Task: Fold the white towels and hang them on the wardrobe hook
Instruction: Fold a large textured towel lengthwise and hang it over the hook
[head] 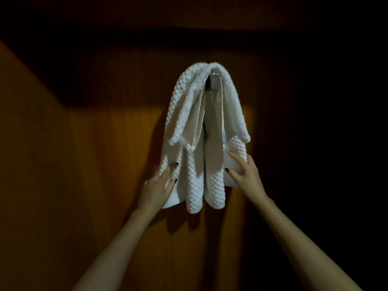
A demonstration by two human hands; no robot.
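White quilted towels (195, 127) hang folded over a small metal hook (214, 75) on the wooden wardrobe wall, their layers draping down in several folds. My left hand (156, 186) touches the lower left edge of the towels with straight fingers laid on the fabric. My right hand (245, 173) rests on the lower right corner, fingers spread against the cloth. Neither hand grips the fabric. The hook is mostly covered by the towels.
The brown wooden wardrobe panel (117, 164) fills the background, with a side panel (31, 143) angling in at the left. The top and right of the view are dark and nothing can be made out there.
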